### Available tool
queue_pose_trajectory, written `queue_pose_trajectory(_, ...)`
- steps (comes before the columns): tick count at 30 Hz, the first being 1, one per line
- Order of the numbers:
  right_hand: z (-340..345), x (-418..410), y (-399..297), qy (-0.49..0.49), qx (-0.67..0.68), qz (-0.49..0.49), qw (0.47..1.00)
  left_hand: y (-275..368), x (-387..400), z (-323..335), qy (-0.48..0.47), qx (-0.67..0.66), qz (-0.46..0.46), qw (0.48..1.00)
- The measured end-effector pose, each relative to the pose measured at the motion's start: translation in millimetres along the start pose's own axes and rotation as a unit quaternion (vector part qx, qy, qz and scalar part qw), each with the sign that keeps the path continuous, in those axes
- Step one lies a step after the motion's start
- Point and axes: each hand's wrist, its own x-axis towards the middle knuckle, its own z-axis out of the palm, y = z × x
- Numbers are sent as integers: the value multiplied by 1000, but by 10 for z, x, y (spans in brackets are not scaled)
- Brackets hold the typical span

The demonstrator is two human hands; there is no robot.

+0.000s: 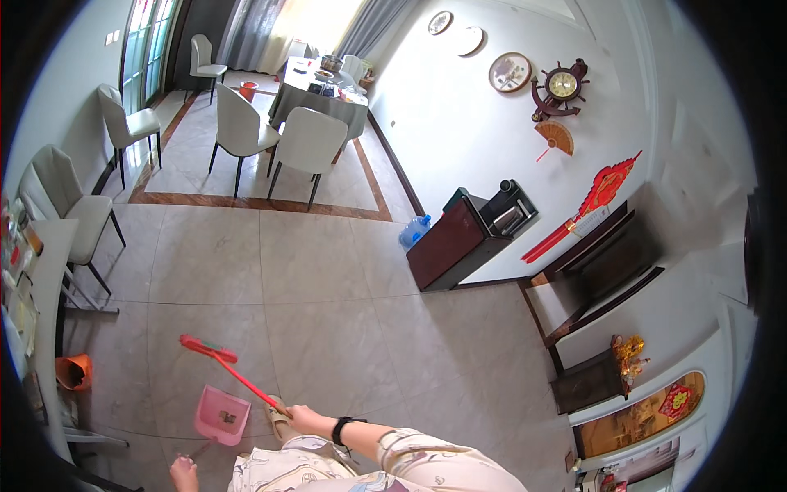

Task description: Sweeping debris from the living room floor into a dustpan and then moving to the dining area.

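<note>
My right hand (305, 420), with a dark band at its wrist, grips the handle of a red broom (243, 380). The broom's head (208, 349) is to the far left of that hand, beyond the dustpan; whether it touches the floor I cannot tell. My left hand (184, 472) is closed around the handle of a pink dustpan (207, 424). Some small grey-brown debris (227, 417) lies in the pan. A slippered foot (278, 413) shows just below my right hand.
A desk (54, 246) with clutter runs along the left, an orange bin (74, 372) beside it. Pale chairs (92, 227) line the left wall. Farther off are a covered dining table (320, 104), a water jug (415, 231) and a dark cabinet (446, 246). Grey floor tiles (320, 264) lie between.
</note>
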Motion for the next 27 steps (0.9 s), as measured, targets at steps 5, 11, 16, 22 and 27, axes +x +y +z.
queue_pose_trajectory(5,562,492,-67,13,10,52,998,-99,-75,-26,-43,-6,-38,998)
queue_pose_trajectory(11,848,238,87,-72,-2,94,993,-154,-167,57,-14,23,-39,999)
queue_pose_trajectory(16,4,-276,137,-245,268,238,901,-15,-245,-29,2,13,-22,1000)
queue_pose_trajectory(22,-446,-1015,13,-240,379,222,866,108,-398,-144,12,-79,-85,993)
queue_pose_trajectory(27,-523,-1028,283,-236,536,298,754,-261,-789,-118,154,-153,-110,970)
